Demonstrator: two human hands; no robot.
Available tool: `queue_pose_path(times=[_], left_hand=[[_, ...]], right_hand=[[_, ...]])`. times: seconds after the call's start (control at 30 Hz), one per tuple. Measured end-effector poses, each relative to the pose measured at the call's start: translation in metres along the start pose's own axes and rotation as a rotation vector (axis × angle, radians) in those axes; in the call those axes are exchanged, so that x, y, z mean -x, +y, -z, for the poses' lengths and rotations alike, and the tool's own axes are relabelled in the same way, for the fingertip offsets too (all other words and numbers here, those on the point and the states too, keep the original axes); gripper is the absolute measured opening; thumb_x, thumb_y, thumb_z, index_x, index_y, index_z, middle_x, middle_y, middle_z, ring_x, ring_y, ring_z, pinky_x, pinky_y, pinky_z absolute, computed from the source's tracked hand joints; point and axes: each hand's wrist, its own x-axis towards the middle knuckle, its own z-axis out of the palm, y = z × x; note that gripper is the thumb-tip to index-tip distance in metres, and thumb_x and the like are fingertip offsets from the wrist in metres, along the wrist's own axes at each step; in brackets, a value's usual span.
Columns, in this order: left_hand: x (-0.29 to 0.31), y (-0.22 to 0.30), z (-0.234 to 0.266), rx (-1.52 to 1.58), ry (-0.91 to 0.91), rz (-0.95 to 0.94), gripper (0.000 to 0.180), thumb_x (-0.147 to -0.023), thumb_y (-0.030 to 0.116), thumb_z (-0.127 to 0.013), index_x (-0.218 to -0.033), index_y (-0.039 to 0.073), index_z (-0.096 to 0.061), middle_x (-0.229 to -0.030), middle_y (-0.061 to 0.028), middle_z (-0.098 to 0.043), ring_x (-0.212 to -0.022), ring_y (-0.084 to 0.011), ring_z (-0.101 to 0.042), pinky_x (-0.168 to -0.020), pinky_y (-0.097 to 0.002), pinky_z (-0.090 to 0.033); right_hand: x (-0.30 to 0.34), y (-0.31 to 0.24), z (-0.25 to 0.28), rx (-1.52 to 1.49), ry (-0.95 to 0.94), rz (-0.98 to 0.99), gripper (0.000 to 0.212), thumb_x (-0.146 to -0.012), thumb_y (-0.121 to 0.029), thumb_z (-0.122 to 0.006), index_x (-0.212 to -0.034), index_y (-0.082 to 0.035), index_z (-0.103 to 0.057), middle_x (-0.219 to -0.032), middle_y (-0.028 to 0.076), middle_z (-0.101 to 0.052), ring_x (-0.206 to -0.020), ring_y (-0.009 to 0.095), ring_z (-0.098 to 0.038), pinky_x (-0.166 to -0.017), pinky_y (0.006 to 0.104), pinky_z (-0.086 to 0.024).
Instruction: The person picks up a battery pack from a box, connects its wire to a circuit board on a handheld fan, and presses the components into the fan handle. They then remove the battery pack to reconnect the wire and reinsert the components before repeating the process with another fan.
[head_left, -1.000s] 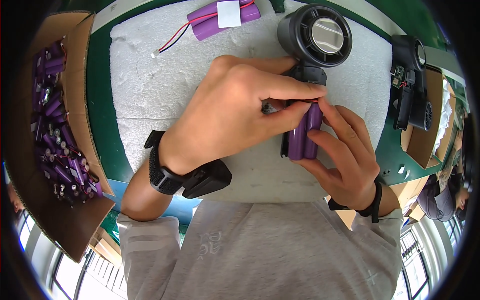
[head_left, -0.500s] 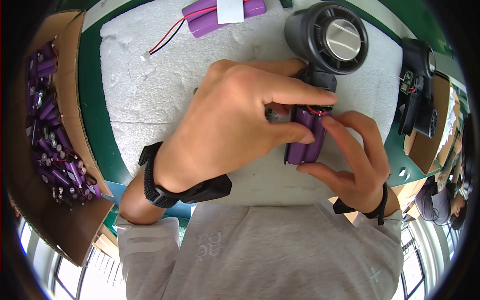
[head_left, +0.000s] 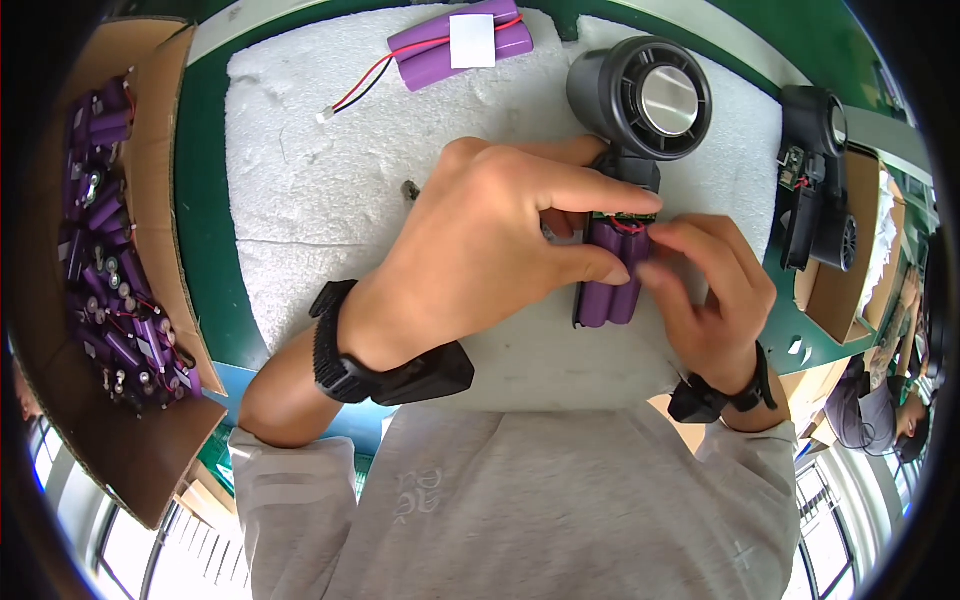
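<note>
A black handheld fan [head_left: 640, 98], its round head at the far end, lies on the white foam pad with its handle pointing toward me. Two purple battery cells [head_left: 610, 300] lie side by side in the open handle, below a strip of green circuit board [head_left: 625, 215] and short red wires [head_left: 627, 229]. My left hand [head_left: 480, 235] is closed round the handle, forefinger across the board and thumb on the cells; its other fingertips are partly hidden. My right hand [head_left: 722, 290] has bent fingers, thumb and forefinger tips apart at the right edge of the cells.
Another purple battery pack [head_left: 430, 62] with a wire lead lies at the pad's [head_left: 310, 190] far side. At left, a cardboard box [head_left: 160, 200] contains many purple cells. Right of the pad are an opened fan [head_left: 815, 190] and a carton [head_left: 850, 290]. Someone sits at far right.
My right thumb has moved up from the near end of the cells to their right edge, and the forefinger has drawn off the wires. My left hand keeps its hold.
</note>
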Motion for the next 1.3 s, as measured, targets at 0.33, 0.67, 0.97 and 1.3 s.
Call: queue_pose_path(times=[0.33, 0.67, 0.97, 1.3], left_hand=[[0.003, 0.002, -0.008, -0.059, 0.129, -0.129, 0.041, -0.061, 0.008, -0.084, -0.100, 0.011, -0.073, -0.082, -0.0089, -0.067, -0.067, -0.0248, -0.065, -0.061, -0.0317, -0.052], [0.006, -0.006, -0.010, -0.107, 0.128, -0.227, 0.042, -0.064, 0.011, -0.082, -0.104, 0.011, -0.073, -0.084, -0.0104, -0.068, -0.072, -0.0308, -0.066, -0.067, -0.0367, -0.054], [0.003, 0.002, -0.002, -0.085, -0.030, -0.127, 0.046, -0.066, 0.010, -0.082, -0.111, 0.010, -0.070, -0.097, -0.0120, -0.069, -0.079, -0.0261, -0.068, -0.073, -0.0325, -0.055], [0.001, -0.008, -0.012, -0.033, 0.246, -0.235, 0.047, -0.070, 0.004, -0.079, -0.115, 0.009, -0.067, -0.108, -0.0109, -0.066, -0.079, -0.0217, -0.067, -0.070, -0.0326, -0.056]], right_hand=[[-0.013, -0.002, -0.011, -0.019, 0.152, 0.067, 0.019, -0.074, 0.002, -0.075, -0.090, -0.001, -0.067, -0.083, 0.010, -0.063, -0.067, 0.022, -0.063, -0.057, 0.0308, -0.051], [-0.013, -0.023, -0.011, -0.067, 0.110, -0.108, 0.013, -0.076, 0.004, -0.071, -0.087, 0.002, -0.063, -0.077, 0.009, -0.061, -0.065, 0.019, -0.060, -0.058, 0.0288, -0.048], [0.001, -0.023, 0.010, 0.397, -0.091, 0.260, 0.039, -0.069, -0.012, -0.079, -0.101, 0.005, -0.065, -0.111, 0.015, -0.059, -0.099, 0.030, -0.060, -0.081, 0.0410, -0.050], [0.008, -0.028, -0.013, 0.473, -0.088, 0.105, 0.075, -0.066, -0.021, -0.079, -0.125, 0.013, -0.048, -0.136, 0.022, -0.042, -0.119, 0.040, -0.047, -0.097, 0.0470, -0.043]])
